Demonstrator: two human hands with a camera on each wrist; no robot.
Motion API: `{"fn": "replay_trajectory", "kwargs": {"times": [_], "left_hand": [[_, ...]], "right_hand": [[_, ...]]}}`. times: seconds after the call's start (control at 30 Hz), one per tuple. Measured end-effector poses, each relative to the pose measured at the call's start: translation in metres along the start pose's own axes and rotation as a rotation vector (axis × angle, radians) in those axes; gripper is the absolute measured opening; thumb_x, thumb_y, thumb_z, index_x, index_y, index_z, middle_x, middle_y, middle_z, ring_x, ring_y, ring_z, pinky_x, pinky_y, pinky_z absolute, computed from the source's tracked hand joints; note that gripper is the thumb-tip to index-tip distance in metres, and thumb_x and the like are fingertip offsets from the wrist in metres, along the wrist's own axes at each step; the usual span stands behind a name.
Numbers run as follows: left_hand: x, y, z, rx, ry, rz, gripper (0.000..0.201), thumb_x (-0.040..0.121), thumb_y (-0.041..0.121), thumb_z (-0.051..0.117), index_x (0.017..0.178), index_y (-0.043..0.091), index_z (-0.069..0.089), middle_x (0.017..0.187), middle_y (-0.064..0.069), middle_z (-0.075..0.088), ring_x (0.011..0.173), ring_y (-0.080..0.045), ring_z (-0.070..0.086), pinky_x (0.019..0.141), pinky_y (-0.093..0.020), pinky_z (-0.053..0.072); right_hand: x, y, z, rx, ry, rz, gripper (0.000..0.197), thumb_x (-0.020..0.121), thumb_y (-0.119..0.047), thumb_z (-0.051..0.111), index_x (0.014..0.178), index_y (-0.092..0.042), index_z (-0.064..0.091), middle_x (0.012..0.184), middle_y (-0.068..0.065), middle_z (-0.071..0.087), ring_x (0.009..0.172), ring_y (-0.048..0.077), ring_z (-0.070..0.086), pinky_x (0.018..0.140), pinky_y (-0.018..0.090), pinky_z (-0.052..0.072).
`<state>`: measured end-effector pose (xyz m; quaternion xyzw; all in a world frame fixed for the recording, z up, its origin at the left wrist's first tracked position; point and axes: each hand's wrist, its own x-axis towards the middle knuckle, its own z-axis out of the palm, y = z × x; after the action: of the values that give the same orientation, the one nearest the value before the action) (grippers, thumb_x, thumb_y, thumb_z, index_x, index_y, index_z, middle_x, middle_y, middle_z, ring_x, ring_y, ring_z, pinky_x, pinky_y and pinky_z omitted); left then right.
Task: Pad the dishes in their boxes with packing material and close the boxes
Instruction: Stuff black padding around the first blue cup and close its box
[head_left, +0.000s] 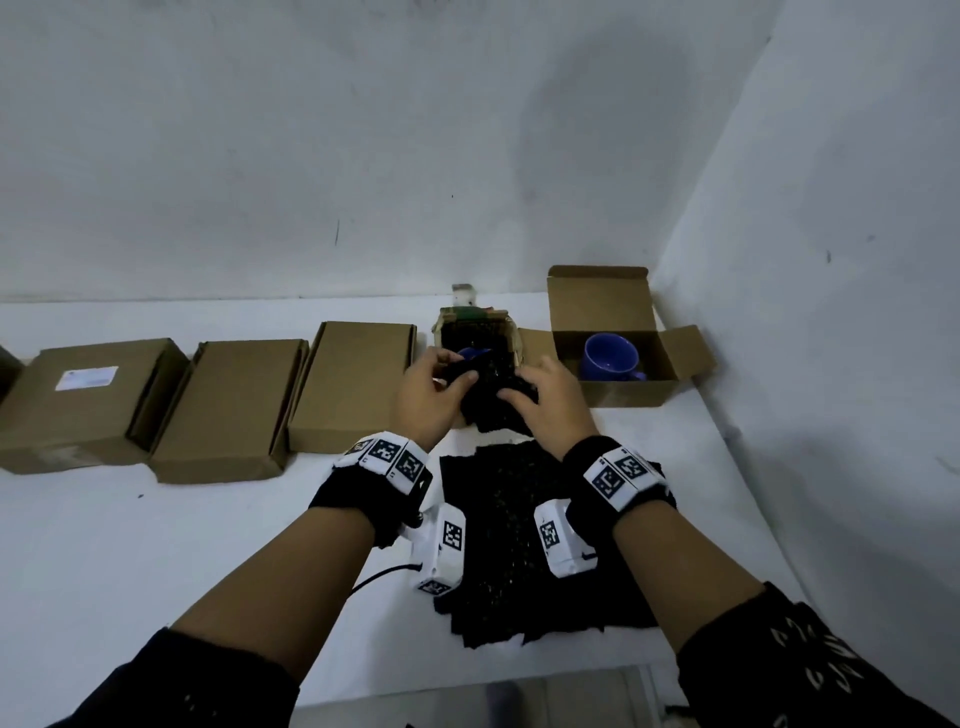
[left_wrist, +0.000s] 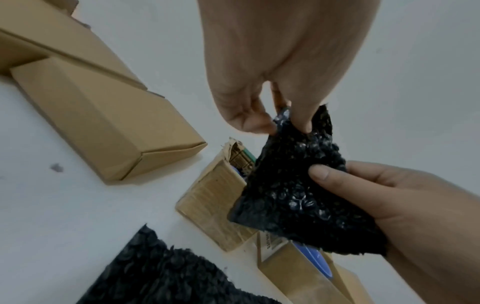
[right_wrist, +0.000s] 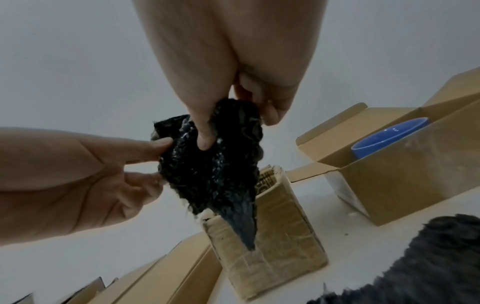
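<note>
Head view: left hand and right hand pinch bubble wrap over the seemingly open box.

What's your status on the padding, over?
Left hand and right hand both pinch the black bubble wrap above the small open box. Blue mug box unpadded. Nothing blocking.

Black bubbled packing sheet; blue cup at right; brown boxes at left; white bench.
</note>
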<state>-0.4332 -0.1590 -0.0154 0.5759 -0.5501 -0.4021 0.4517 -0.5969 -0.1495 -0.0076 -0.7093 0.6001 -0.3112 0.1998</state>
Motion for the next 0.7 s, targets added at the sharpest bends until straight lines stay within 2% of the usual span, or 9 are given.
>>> {"fn": "replay_trajectory", "kwargs": {"times": [0.03, 0.1, 0.17, 0.23, 0.33, 0.47, 0.57, 0.67, 0.7], "left_hand": [[0.004, -0.001, 0.000, 0.027, 0.027, 0.001, 0.013, 0.086, 0.022, 0.065, 0.097, 0.023, 0.057, 0.090, 0.003, 0.062, 0.077, -0.010, 0.059, 0.068, -0.022, 0.049], [0.011, 0.000, 0.004, -0.088, -0.042, -0.059, 0.017, 0.088, 0.028, 0.064, 0.103, 0.022, 0.058, 0.095, -0.005, 0.065, 0.077, -0.019, 0.065, 0.069, -0.032, 0.055], [0.016, 0.003, 0.008, -0.223, -0.102, -0.142, 0.023, 0.088, 0.035, 0.061, 0.104, 0.017, 0.062, 0.102, -0.012, 0.067, 0.091, -0.031, 0.067, 0.080, -0.043, 0.056], [0.022, 0.006, 0.010, -0.323, -0.073, -0.220, 0.027, 0.092, 0.033, 0.057, 0.102, 0.010, 0.065, 0.103, -0.019, 0.067, 0.100, -0.035, 0.064, 0.087, -0.047, 0.054], [0.037, 0.010, 0.011, -0.456, -0.050, -0.316, 0.027, 0.094, 0.027, 0.055, 0.102, 0.003, 0.065, 0.104, -0.022, 0.067, 0.094, -0.032, 0.065, 0.084, -0.041, 0.055], [0.053, 0.011, 0.011, -0.553, -0.092, -0.455, 0.017, 0.093, 0.016, 0.056, 0.096, 0.001, 0.062, 0.093, -0.016, 0.066, 0.083, -0.027, 0.064, 0.065, -0.030, 0.059], [0.062, 0.006, 0.010, -0.590, -0.165, -0.517, 0.022, 0.092, 0.013, 0.056, 0.108, -0.002, 0.059, 0.099, -0.016, 0.063, 0.087, -0.025, 0.063, 0.055, -0.025, 0.057], [0.070, 0.004, 0.011, -0.638, -0.111, -0.497, 0.004, 0.091, 0.004, 0.055, 0.087, 0.003, 0.057, 0.087, -0.012, 0.062, 0.082, -0.020, 0.062, 0.056, -0.022, 0.057], [0.073, 0.004, 0.012, -0.619, -0.059, -0.470, 0.011, 0.089, 0.001, 0.057, 0.080, 0.007, 0.054, 0.082, -0.010, 0.060, 0.078, -0.020, 0.061, 0.056, -0.022, 0.057]], "right_hand": [[0.006, -0.001, -0.001, 0.013, 0.010, 0.005, 0.027, 0.087, -0.021, 0.066, 0.108, -0.005, 0.067, 0.091, -0.001, 0.045, 0.088, 0.015, 0.049, 0.075, 0.018, 0.032], [0.017, -0.001, 0.001, 0.028, 0.022, -0.015, 0.027, 0.085, -0.020, 0.067, 0.109, -0.007, 0.066, 0.095, 0.001, 0.054, 0.091, 0.017, 0.054, 0.077, 0.022, 0.039], [0.026, -0.001, 0.004, 0.056, 0.014, -0.021, 0.030, 0.082, -0.021, 0.070, 0.110, -0.013, 0.064, 0.101, 0.004, 0.062, 0.095, 0.019, 0.057, 0.082, 0.029, 0.046], [0.033, 0.001, 0.005, 0.144, -0.014, 0.017, 0.031, 0.079, -0.021, 0.074, 0.106, -0.016, 0.060, 0.097, 0.002, 0.062, 0.090, 0.016, 0.057, 0.081, 0.029, 0.048], [0.042, 0.003, 0.003, 0.341, -0.109, 0.061, 0.027, 0.078, -0.010, 0.074, 0.099, -0.014, 0.058, 0.083, -0.005, 0.056, 0.075, 0.009, 0.052, 0.073, 0.020, 0.046], [0.054, 0.008, -0.001, 0.509, -0.213, 0.097, 0.023, 0.081, 0.000, 0.068, 0.101, -0.010, 0.060, 0.085, -0.007, 0.059, 0.081, 0.011, 0.056, 0.074, 0.011, 0.049], [0.065, 0.012, -0.002, 0.610, -0.214, 0.146, 0.022, 0.081, 0.004, 0.066, 0.100, -0.007, 0.062, 0.093, 0.001, 0.061, 0.090, 0.017, 0.062, 0.080, 0.020, 0.054], [0.075, 0.013, -0.003, 0.715, -0.153, 0.199, 0.021, 0.080, 0.005, 0.067, 0.089, -0.012, 0.059, 0.095, 0.007, 0.063, 0.087, 0.016, 0.064, 0.083, 0.028, 0.056], [0.077, 0.015, -0.002, 0.747, -0.147, 0.223, 0.021, 0.081, 0.004, 0.067, 0.086, -0.014, 0.059, 0.093, 0.007, 0.063, 0.085, 0.016, 0.065, 0.084, 0.031, 0.057]]}}
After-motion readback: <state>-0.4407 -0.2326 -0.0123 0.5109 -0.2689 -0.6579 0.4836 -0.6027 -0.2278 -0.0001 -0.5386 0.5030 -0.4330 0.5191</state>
